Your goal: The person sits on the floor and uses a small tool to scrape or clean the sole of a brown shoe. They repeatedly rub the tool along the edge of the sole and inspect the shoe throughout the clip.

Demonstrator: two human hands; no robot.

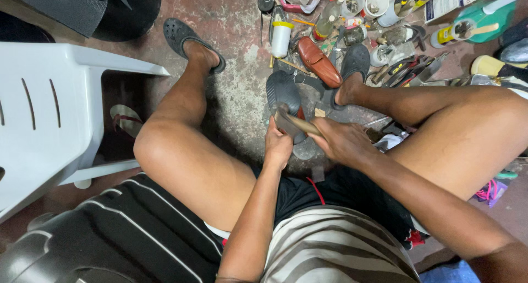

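The left hand (278, 145) grips the dark shoe sole (284, 93), upturned between the knees. The right hand (342, 143) is closed around a wooden-handled tool (294, 123) touching the sole. Beyond lies a brown leather shoe (319, 62).

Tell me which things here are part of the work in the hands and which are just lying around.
In hand:
left hand steadying the dark shoe sole
right hand gripping the hammer against it

Lying about:
brown leather shoe
white plastic bottle
white plastic chair
flip-flop under the chair
clutter of small tools and cups on the floor
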